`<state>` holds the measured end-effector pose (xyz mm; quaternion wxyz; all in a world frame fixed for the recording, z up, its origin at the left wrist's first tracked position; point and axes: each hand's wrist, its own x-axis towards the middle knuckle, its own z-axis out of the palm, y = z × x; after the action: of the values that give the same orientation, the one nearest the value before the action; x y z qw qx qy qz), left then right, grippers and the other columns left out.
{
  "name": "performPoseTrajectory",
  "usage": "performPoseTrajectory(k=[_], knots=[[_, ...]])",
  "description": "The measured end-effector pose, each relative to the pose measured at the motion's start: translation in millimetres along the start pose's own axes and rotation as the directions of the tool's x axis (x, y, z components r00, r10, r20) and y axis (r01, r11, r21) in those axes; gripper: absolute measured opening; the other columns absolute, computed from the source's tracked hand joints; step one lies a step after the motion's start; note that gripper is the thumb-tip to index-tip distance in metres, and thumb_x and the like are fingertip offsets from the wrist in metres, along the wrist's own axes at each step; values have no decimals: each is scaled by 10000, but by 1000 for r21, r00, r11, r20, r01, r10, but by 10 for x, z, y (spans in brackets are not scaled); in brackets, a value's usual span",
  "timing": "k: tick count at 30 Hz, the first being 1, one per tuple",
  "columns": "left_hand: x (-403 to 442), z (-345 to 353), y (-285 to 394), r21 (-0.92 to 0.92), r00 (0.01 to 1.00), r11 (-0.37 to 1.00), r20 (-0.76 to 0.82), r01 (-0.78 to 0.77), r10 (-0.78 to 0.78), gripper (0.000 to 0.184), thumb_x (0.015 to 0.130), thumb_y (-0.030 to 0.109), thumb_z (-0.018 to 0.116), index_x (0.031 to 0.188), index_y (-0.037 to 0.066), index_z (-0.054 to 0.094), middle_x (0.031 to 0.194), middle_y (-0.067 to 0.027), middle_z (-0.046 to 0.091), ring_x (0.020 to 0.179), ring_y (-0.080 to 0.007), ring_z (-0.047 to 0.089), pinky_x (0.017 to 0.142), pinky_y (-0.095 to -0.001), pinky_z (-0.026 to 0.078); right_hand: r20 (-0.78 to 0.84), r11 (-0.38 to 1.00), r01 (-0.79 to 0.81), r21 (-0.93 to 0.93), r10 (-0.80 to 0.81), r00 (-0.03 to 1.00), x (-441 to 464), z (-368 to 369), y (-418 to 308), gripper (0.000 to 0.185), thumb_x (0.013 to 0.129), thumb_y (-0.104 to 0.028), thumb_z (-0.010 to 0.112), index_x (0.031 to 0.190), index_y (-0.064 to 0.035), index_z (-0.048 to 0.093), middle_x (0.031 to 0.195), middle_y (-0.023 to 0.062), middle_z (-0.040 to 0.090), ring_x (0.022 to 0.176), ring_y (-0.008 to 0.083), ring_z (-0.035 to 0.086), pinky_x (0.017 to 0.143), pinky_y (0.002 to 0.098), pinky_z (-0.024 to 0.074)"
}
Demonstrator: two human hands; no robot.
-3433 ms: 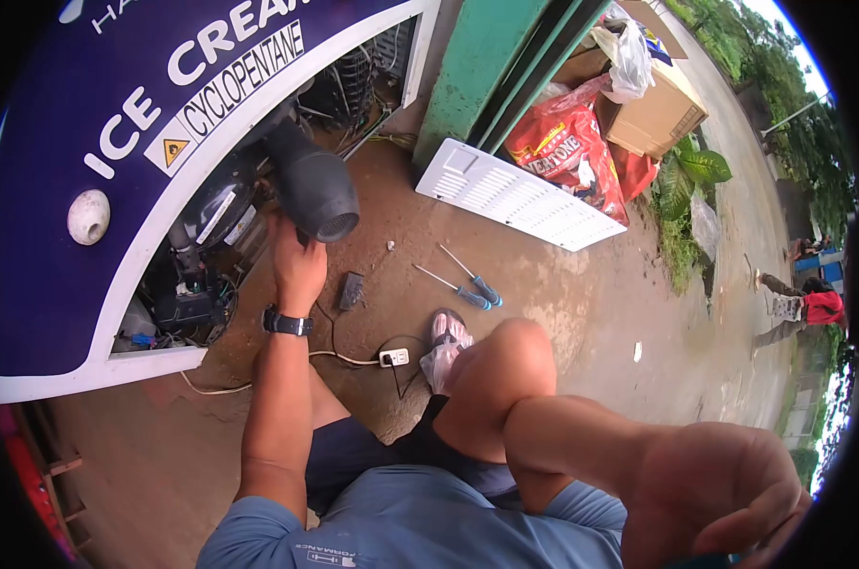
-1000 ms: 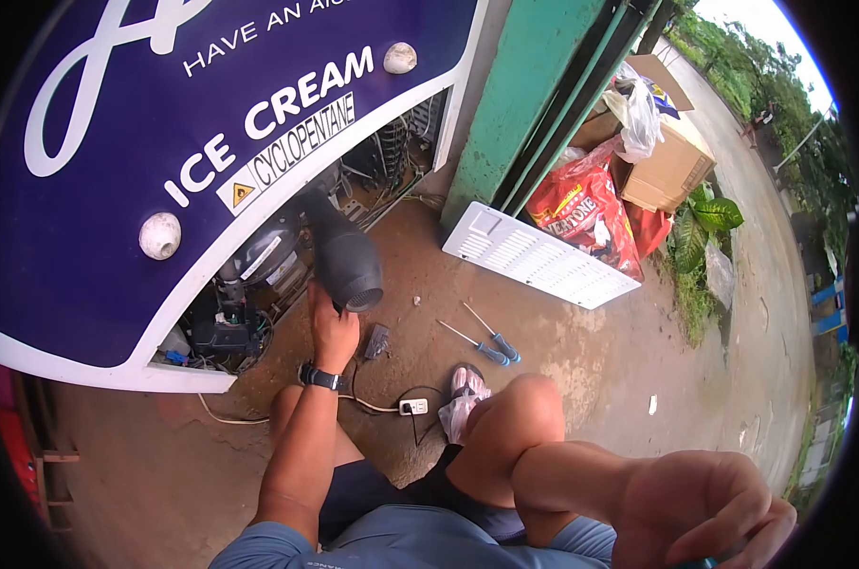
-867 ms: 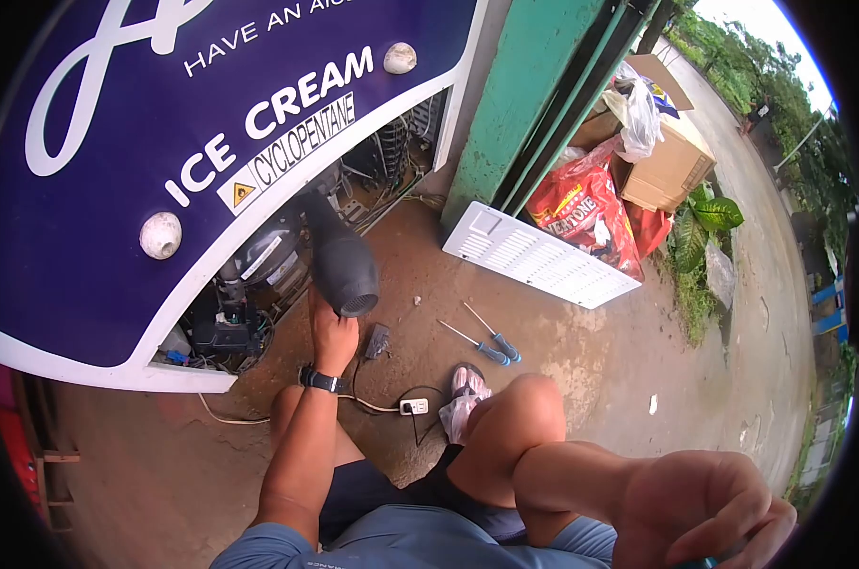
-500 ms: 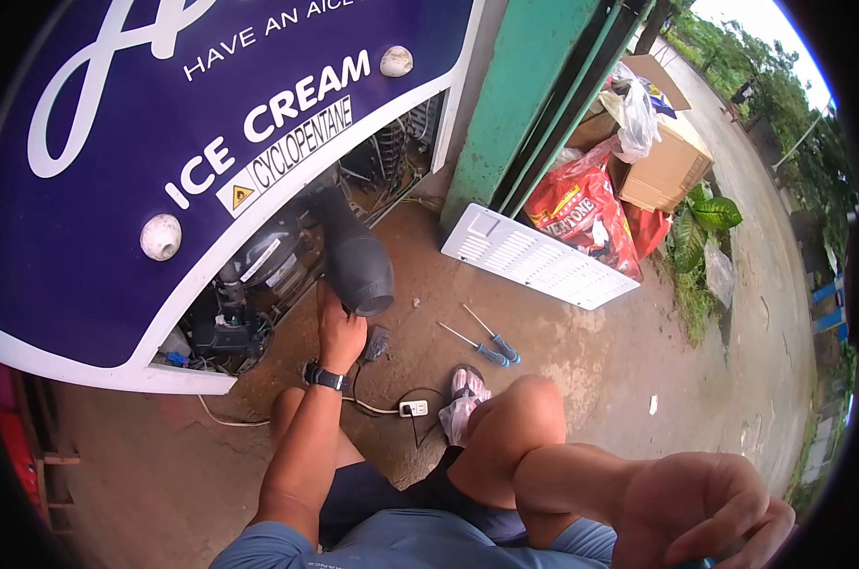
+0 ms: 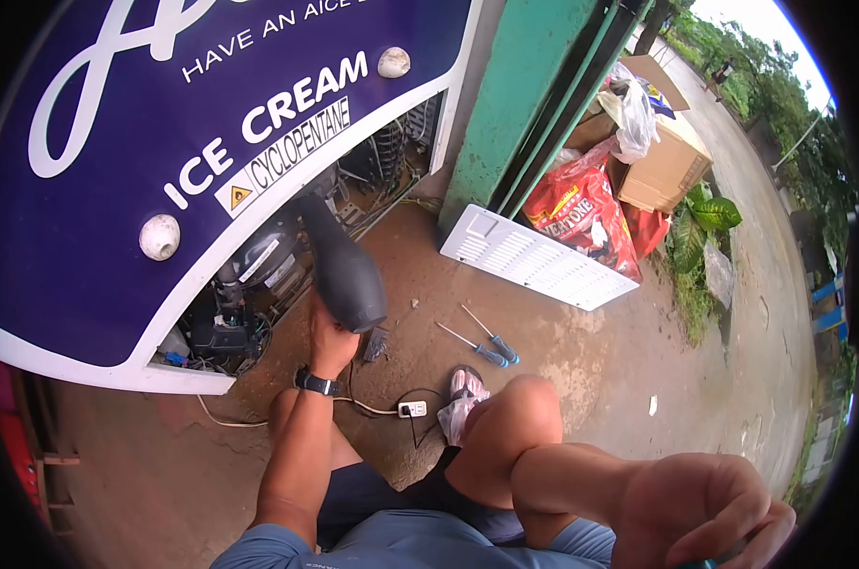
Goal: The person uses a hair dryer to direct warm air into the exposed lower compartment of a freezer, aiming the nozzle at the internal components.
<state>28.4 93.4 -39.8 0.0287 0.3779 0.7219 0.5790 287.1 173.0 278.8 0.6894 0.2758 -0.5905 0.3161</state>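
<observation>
My left hand (image 5: 332,343), with a dark watch on the wrist, is wrapped round the handle of a black hair dryer (image 5: 346,283). The dryer's nozzle end points into the open bottom compartment of the purple ice cream freezer (image 5: 88,294). Inside that opening sits a black compressor (image 5: 266,250) among tubes and wires. My right hand (image 5: 700,507) is at the lower right, its forearm across my knee. Those fingers are curled round a small teal-coloured thing, mostly cut off by the frame's bottom edge.
Two blue-handled screwdrivers (image 5: 487,355) lie on the ground near my foot. A white extension socket (image 5: 412,409) with cords is beside them. A white vented panel (image 5: 539,256) leans by a green post (image 5: 517,90), before a red sack (image 5: 581,211) and a cardboard box (image 5: 665,161).
My left hand and the hair dryer have shifted slightly down and to the left, and the dryer's angle has changed a little. The right hand has hardly moved.
</observation>
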Motion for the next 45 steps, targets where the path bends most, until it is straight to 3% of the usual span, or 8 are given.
performPoseTrajectory(k=[3, 8, 21, 23, 29, 38, 41, 45], knots=[[-24, 22, -129, -39, 999, 999, 26, 24, -23, 520, 845, 116, 727, 1304, 9, 506, 1289, -187, 537, 1206, -348, 531, 1008, -424, 426, 2, 1000, -7, -5, 7, 1000, -1, 9, -13, 187, 910, -79, 645, 1084, -54, 581, 1097, -38, 593, 875, 80, 604, 576, 232, 464], [-17, 10, -141, -35, 1000, 999, 9, 0, 0, 313, 949, 120, 548, 1229, -10, 600, 1245, -175, 634, 1155, -320, 592, 976, -404, 456, -5, 999, -20, -30, 20, 1000, -14, 19, -29, 188, 908, -79, 649, 1082, -54, 580, 1097, -37, 595, 880, 81, 608, 575, 234, 466], [42, -38, -92, 0, 999, 999, -42, -32, 32, 321, 932, 152, 557, 1210, -5, 592, 1249, -211, 583, 1151, -412, 531, 998, -480, 412, -3, 995, -49, -84, 49, 999, 8, 28, -53, 179, 914, -78, 652, 1079, -56, 584, 1075, -39, 594, 882, 87, 614, 582, 236, 475], [66, -65, -93, 226, 990, 963, 31, -144, 141, 336, 950, 152, 538, 1237, -13, 593, 1250, -208, 614, 1155, -385, 565, 993, -455, 427, -7, 992, -78, -98, 78, 997, 2, 34, -67, 175, 916, -76, 650, 1076, -56, 583, 1069, -40, 592, 879, 85, 613, 581, 236, 476], [144, 49, -156, 210, 995, 972, 39, -102, 96, 381, 911, 172, 591, 1245, -3, 544, 1259, -258, 489, 1177, -457, 466, 1013, -512, 379, -18, 995, -61, -79, 60, 998, 6, 55, -59, 166, 919, -76, 646, 1069, -56, 579, 1055, -41, 592, 868, 80, 612, 570, 235, 473], [171, 114, 8, 63, 992, 991, -50, -115, 118, 316, 913, 150, 576, 1198, 15, 598, 1219, -236, 533, 1171, -439, 466, 1009, -513, 379, -14, 990, -124, -69, 123, 992, 16, 44, -87, 165, 922, -82, 647, 1069, -52, 578, 1051, -38, 591, 868, 82, 614, 568, 236, 471], [165, 92, 47, 110, 989, 984, -46, -138, 143, 305, 905, 144, 581, 1184, 25, 611, 1234, -226, 550, 1166, -430, 465, 1009, -515, 376, -59, 999, 41, 30, -39, 998, -18, 68, 20, 171, 917, -76, 652, 1070, -51, 578, 1056, -39, 589, 872, 80, 613, 569, 233, 470], [169, 101, 176, 130, 987, 983, -85, -128, 139, 316, 894, 149, 595, 1185, 28, 612, 1247, -229, 549, 1158, -432, 462, 1011, -520, 372, -42, 999, 5, 32, -4, 999, -17, 57, -6, 172, 913, -67, 652, 1069, -49, 580, 1062, -39, 590, 872, 79, 613, 566, 231, 468]])
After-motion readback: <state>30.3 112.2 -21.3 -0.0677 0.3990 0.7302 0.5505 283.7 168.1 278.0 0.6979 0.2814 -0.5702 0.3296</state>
